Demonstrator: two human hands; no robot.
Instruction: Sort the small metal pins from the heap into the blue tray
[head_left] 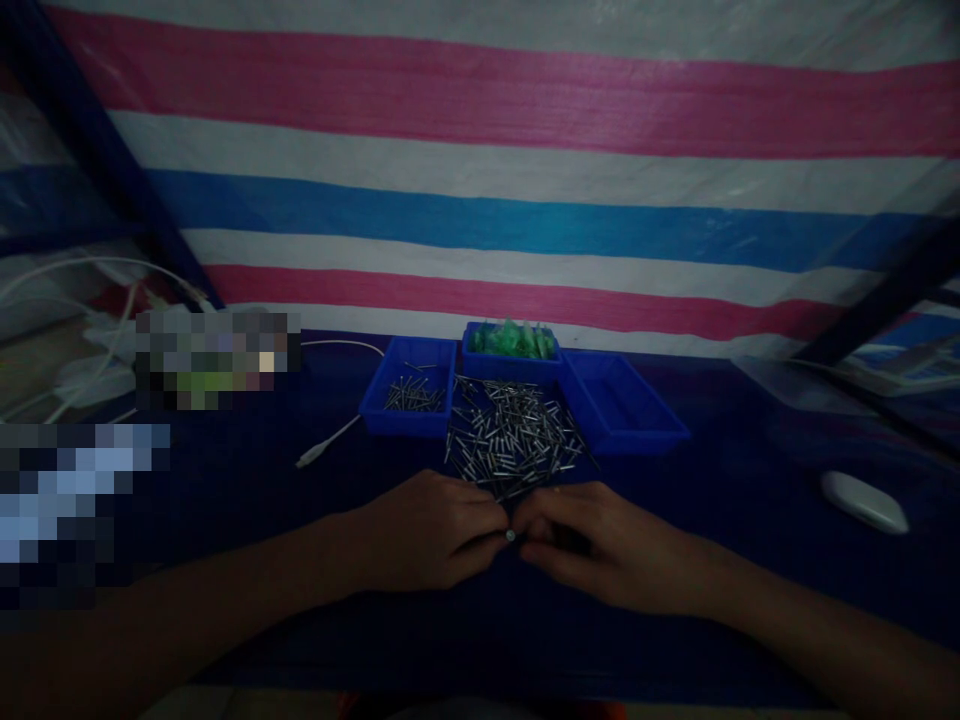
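Where the two hands meet at the near edge of a loose heap of metal pins (517, 435), one single pin (510, 536) sits at the fingertips. Orientation: small, round, pale end turned toward the viewer; long axis seemingly foreshortened, running away from the viewer, its exact slant not readable. Shank: hidden behind the fingers, so length and far end cannot be told.

Left hand (457, 535): thumb and index finger appear pinched on the single pin, remaining fingers curled under. Right hand (600, 545): fingers bent, thumb and index finger close beside the same pin; whether they also grip it cannot be told. Both forearms cut off by the frame.

Heap: shanks lying at many angles, lowest part partly covered by the hands. Left blue bin (409, 424): a smaller lot of pins, crosswise and tangled. Rear blue bin (510, 366): crumpled green material, kind unclear. Right blue bin (637, 440): beside the heap, interior dark.

Blue tabletop (750, 500): dim throughout. White cable (330, 443): partly behind the left bin. Far left: items obscured by pixelated patches, unidentifiable.
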